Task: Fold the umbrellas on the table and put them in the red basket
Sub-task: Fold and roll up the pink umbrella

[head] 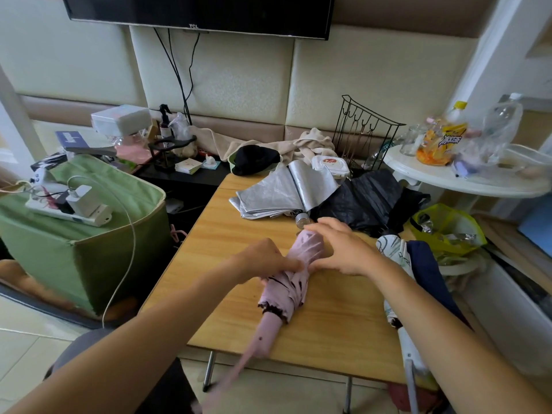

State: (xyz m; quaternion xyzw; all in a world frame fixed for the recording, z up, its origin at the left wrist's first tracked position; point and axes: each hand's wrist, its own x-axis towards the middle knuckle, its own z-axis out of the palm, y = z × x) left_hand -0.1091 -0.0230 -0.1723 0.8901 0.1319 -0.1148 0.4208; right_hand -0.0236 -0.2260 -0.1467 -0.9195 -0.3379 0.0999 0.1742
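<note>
Wooden tabletop (239,222), padded wall behind. Pink umbrella (291,276) lies mid-tabletop. L hand (265,259) fingers pinch its fabric; R hand (340,249) fingers relaxed, resting on it.

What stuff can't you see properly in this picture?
- Red basket: none plainly shows in the head view.
- Pink umbrella: its middle is covered by the left hand and right hand; its handle end is blurred.
- White patterned umbrella: partly behind the right forearm.
- Television: cut off by the top edge.
</note>
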